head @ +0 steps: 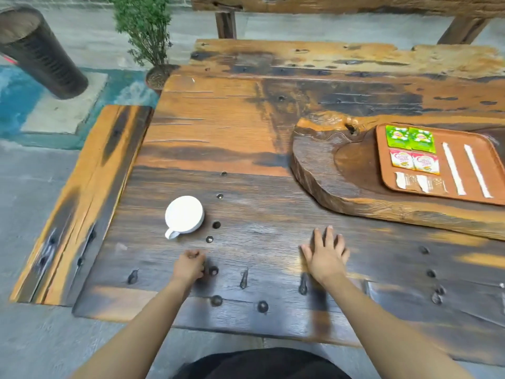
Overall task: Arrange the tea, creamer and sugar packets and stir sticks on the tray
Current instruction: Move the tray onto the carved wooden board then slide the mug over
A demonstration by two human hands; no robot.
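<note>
Dark, stained wooden table (246, 149), studded with round nail heads. Directly on it: white cup (184, 214) just beyond the left hand (190, 265); carved wooden slab (336, 170) farther off, beyond and right of the right hand (326, 255). Both hands down on the boards, well apart.

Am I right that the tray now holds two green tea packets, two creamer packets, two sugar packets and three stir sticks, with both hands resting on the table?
Not quite: the head view shows two stir sticks on the tray, not three. The rest stands.
</note>
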